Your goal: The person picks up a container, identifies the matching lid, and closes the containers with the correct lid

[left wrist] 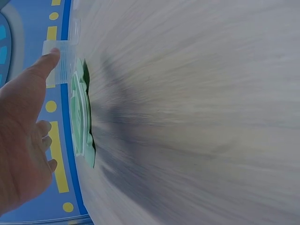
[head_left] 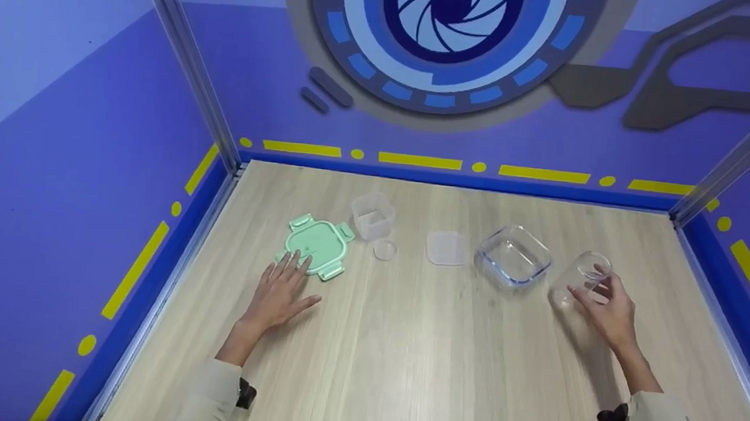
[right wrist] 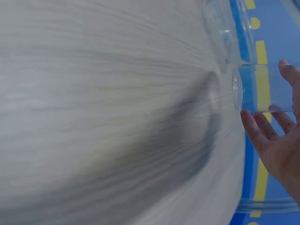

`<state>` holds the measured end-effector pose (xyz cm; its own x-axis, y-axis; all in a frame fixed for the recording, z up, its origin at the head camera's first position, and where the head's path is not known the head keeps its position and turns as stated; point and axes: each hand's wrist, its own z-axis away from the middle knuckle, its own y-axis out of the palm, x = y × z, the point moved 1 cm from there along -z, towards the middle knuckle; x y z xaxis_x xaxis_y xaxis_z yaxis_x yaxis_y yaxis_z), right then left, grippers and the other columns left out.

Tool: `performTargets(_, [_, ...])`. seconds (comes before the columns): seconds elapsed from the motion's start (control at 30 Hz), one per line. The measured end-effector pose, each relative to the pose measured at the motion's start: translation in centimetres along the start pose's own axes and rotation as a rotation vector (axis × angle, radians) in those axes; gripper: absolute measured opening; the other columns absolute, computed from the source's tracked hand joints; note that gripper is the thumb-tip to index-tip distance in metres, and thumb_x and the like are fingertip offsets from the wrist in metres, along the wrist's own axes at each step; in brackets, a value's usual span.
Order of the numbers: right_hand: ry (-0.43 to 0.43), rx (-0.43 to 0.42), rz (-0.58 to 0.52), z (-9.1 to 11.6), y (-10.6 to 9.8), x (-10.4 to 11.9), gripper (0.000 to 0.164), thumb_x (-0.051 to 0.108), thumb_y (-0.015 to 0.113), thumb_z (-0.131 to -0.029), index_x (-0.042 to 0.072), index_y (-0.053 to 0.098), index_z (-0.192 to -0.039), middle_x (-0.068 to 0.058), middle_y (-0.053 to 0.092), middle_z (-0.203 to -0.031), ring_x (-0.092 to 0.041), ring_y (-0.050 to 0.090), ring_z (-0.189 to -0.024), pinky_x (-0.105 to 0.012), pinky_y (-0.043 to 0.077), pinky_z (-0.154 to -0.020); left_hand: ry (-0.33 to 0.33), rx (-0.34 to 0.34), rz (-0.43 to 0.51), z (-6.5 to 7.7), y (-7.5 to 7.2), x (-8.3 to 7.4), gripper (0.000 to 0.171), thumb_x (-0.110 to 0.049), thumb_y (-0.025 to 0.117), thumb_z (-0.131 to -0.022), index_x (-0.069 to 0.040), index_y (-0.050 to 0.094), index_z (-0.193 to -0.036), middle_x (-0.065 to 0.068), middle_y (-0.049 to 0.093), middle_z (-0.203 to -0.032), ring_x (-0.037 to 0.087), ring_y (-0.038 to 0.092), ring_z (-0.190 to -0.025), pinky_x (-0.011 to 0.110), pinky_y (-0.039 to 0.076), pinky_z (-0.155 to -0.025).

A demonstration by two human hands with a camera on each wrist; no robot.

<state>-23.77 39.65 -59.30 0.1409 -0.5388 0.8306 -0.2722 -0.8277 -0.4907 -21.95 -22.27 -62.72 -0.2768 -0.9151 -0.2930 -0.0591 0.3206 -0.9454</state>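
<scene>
Two bare hands reach over the wood-grain table [head_left: 402,373] in the head view: your left hand [head_left: 279,297] lies loose, fingers extended across the near edge of the green snap-lock lid [head_left: 319,243], while your right hand [head_left: 611,313] grasps a clear cup [head_left: 577,278] between thumb and fingers at the right. Between them, just beyond the lid, you have a translucent plastic container [head_left: 374,220] with a small clear disc [head_left: 384,250] just beside it, then a translucent square lid [head_left: 447,248] and a square glass container [head_left: 510,280] nearest the cup. From your left wrist, the thumb shows in front of the plastic container; whether your fingertips touch the green lid, you cannot tell. From your right wrist, the cup stands roughly upright in your grasp, its base off the table.
</scene>
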Motion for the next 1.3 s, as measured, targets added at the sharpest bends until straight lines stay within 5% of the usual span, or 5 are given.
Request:
performTargets(0.17, [-0.117, 0.000, -0.028, -0.2, 0.0, 1.4, 0.064, 0.004, 0.081, -0.086, 0.002, 0.052, -0.144, 0.021, 0.064, -0.109, 0.004, 0.064, -0.102, -0.002, 0.049, -0.080, 0.008, -0.007, 0.009, -0.3, -0.1, -0.1, 0.086, -0.055, 0.065, -0.093, -0.007, 0.035, -0.159, 0.023, 0.031, -0.165, 0.045, 0.027, -0.154, 0.066, 0.023, -0.121])
performTargets(0.47, [-0.258, 0.113, -0.091, 0.6, 4.7, 5.6, 0.064, -0.012, 0.082, -0.077, -0.010, 0.056, -0.136, -0.027, 0.068, -0.118, 0.007, 0.062, -0.101, -0.028, 0.063, -0.077, -0.022, -0.023, 0.042, 0.6, -0.3, 0.3, 0.086, -0.052, 0.067, -0.092, -0.007, 0.036, -0.158, 0.023, 0.032, -0.164, 0.045, 0.026, -0.154, 0.066, 0.021, -0.122])
performTargets(0.6, [-0.344, 0.203, -0.044, 1.7, 6.6, 6.8, 0.067, -0.004, 0.086, -0.075, -0.004, 0.058, -0.136, -0.021, 0.070, -0.118, 0.004, 0.063, -0.104, -0.045, 0.063, -0.077, -0.006, -0.033, 0.046, 0.3, -0.3, 0.1, 0.086, -0.052, 0.068, -0.092, -0.006, 0.037, -0.158, 0.024, 0.033, -0.164, 0.046, 0.027, -0.153, 0.067, 0.023, -0.121])
performTargets(0.77, [-0.412, 0.323, 0.001, 3.3, 8.8, 7.2, 0.065, 0.008, 0.088, -0.079, 0.003, 0.059, -0.137, -0.012, 0.070, -0.124, -0.018, 0.069, -0.110, -0.046, 0.062, -0.085, -0.003, -0.027, 0.040, -0.1, -0.1, -0.4, 0.086, -0.053, 0.068, -0.092, -0.006, 0.037, -0.158, 0.024, 0.034, -0.164, 0.045, 0.028, -0.153, 0.067, 0.023, -0.121])
performTargets(1.3, [-0.323, 0.603, -0.138, 8.3, 15.8, 8.3, 0.066, 0.023, 0.079, -0.090, 0.000, 0.050, -0.145, -0.023, 0.067, -0.129, -0.036, 0.067, -0.117, -0.041, 0.060, -0.093, 0.013, -0.015, 0.072, -0.4, 0.6, -0.7, 0.086, -0.054, 0.066, -0.093, -0.007, 0.036, -0.159, 0.023, 0.032, -0.165, 0.045, 0.027, -0.154, 0.067, 0.022, -0.121])
